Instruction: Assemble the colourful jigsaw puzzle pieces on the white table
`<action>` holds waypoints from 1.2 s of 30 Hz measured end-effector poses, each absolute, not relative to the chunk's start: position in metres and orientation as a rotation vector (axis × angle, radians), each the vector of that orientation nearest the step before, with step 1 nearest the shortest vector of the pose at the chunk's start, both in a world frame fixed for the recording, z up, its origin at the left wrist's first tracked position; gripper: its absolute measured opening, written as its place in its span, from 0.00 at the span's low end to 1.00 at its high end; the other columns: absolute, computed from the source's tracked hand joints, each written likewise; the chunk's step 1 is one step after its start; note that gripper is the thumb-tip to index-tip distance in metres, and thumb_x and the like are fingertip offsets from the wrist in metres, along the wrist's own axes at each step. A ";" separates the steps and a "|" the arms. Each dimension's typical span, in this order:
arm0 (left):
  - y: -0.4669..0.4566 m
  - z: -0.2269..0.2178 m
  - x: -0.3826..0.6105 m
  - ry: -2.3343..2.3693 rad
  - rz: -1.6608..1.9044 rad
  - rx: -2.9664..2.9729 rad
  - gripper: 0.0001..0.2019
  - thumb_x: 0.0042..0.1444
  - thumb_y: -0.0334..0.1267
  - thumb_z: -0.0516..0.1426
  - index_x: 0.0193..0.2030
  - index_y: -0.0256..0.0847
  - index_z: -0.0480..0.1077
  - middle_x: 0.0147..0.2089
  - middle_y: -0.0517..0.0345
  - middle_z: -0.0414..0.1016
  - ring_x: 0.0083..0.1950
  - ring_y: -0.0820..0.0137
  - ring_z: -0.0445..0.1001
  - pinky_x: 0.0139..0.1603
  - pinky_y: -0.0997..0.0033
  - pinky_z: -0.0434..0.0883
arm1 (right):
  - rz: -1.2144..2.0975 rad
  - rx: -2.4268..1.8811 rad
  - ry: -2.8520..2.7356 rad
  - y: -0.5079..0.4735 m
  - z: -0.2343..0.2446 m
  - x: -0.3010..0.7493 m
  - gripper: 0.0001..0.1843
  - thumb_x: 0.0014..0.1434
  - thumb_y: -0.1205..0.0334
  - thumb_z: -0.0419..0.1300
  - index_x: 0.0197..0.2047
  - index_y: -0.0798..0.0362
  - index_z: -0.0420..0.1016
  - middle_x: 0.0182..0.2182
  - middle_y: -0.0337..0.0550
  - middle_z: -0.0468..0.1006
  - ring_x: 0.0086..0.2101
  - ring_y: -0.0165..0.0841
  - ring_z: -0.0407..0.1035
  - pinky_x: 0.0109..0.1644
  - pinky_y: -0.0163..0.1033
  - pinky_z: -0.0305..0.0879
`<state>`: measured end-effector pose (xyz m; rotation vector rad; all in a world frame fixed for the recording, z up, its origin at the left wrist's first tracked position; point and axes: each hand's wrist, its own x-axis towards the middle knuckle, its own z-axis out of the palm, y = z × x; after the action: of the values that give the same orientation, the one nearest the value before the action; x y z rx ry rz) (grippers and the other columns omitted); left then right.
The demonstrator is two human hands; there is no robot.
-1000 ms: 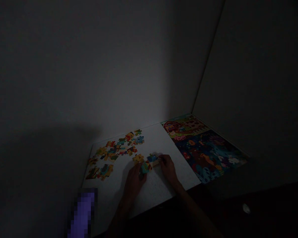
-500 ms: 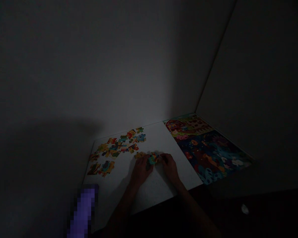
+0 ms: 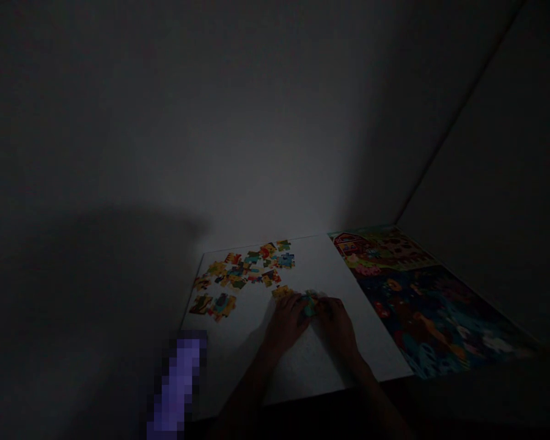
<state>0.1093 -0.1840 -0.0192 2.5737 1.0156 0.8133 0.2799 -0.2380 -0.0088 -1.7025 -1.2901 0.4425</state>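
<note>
Near the middle of the white table (image 3: 311, 366), my left hand (image 3: 285, 322) and my right hand (image 3: 339, 327) meet over jigsaw puzzle pieces (image 3: 309, 304) in green, blue and yellow. The fingers of both hands are closed around these pieces from either side, hiding their edges. Just beyond my left fingers lies a yellowish puzzle piece (image 3: 282, 292). Dim light blurs the finer detail of the fingertips.
Many loose jigsaw pieces (image 3: 254, 272) are spread over the table's far left part. Colourful picture sheets (image 3: 421, 324), with a barn and a sea scene, cover the right side. Walls (image 3: 256, 153) rise behind. A pixelated purple shape (image 3: 176, 385) stands at lower left.
The view has shifted, so the table sits further right. My right hand has closed in towards my left, its fingers now over the pieces, which show less between the hands.
</note>
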 end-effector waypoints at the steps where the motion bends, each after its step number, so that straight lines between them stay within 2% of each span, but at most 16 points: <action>1: -0.185 -0.017 0.109 1.008 0.808 2.565 0.20 0.61 0.41 0.60 0.60 0.44 0.68 0.61 0.50 0.71 0.64 0.59 0.67 0.66 0.51 0.66 | 0.440 -1.711 -1.301 -0.238 -0.009 0.280 0.21 0.61 0.45 0.55 0.43 0.52 0.77 0.41 0.52 0.78 0.41 0.42 0.74 0.49 0.49 0.72; 7: -0.187 -0.007 0.108 1.024 0.783 2.516 0.21 0.60 0.42 0.61 0.60 0.47 0.68 0.58 0.53 0.71 0.61 0.59 0.67 0.65 0.51 0.66 | 0.407 -1.744 -1.346 -0.237 -0.010 0.283 0.23 0.60 0.42 0.54 0.42 0.52 0.77 0.39 0.51 0.78 0.40 0.42 0.74 0.48 0.49 0.71; 13: -0.188 -0.013 0.109 1.032 0.821 2.489 0.22 0.59 0.44 0.61 0.60 0.47 0.68 0.60 0.51 0.70 0.65 0.56 0.65 0.67 0.48 0.64 | 0.368 -1.754 -1.359 -0.238 -0.013 0.283 0.22 0.60 0.42 0.54 0.39 0.52 0.77 0.37 0.51 0.78 0.40 0.44 0.73 0.48 0.51 0.71; 16: -0.179 -0.017 0.100 1.164 0.943 2.439 0.18 0.62 0.42 0.58 0.59 0.48 0.69 0.62 0.52 0.71 0.66 0.58 0.66 0.69 0.48 0.62 | 0.365 -1.761 -1.339 -0.238 -0.014 0.283 0.23 0.60 0.40 0.55 0.38 0.51 0.78 0.36 0.51 0.78 0.38 0.44 0.73 0.46 0.53 0.72; 19: -0.158 -0.018 0.078 1.409 1.004 2.397 0.16 0.63 0.37 0.54 0.57 0.48 0.70 0.58 0.52 0.75 0.62 0.61 0.70 0.68 0.50 0.64 | 0.371 -1.761 -1.330 -0.239 -0.013 0.283 0.22 0.60 0.41 0.56 0.40 0.51 0.78 0.37 0.51 0.79 0.37 0.44 0.74 0.45 0.52 0.72; 25: -0.124 -0.026 0.044 1.750 0.981 2.268 0.17 0.61 0.35 0.53 0.57 0.40 0.70 0.60 0.43 0.72 0.65 0.53 0.66 0.67 0.44 0.63 | 0.387 -1.759 -1.354 -0.239 -0.008 0.283 0.22 0.60 0.41 0.56 0.40 0.51 0.79 0.38 0.52 0.79 0.38 0.44 0.74 0.45 0.51 0.72; 29: -0.127 -0.032 0.048 1.779 0.936 2.308 0.18 0.61 0.34 0.53 0.58 0.40 0.70 0.63 0.44 0.70 0.67 0.54 0.65 0.70 0.44 0.58 | 0.390 -1.749 -1.359 -0.239 -0.005 0.282 0.22 0.60 0.43 0.55 0.40 0.52 0.79 0.39 0.52 0.78 0.39 0.44 0.74 0.45 0.52 0.72; 36: -0.132 -0.027 0.048 1.803 0.896 2.313 0.15 0.62 0.34 0.53 0.53 0.44 0.73 0.57 0.48 0.73 0.61 0.54 0.68 0.65 0.47 0.64 | 0.401 -1.761 -1.319 -0.239 -0.009 0.281 0.20 0.61 0.44 0.55 0.40 0.50 0.79 0.38 0.50 0.78 0.38 0.43 0.74 0.45 0.52 0.72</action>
<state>0.0477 -0.1322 -0.0275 2.3133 1.8034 0.8958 0.2810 -0.2389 -0.0092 -1.7606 -1.3186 0.4009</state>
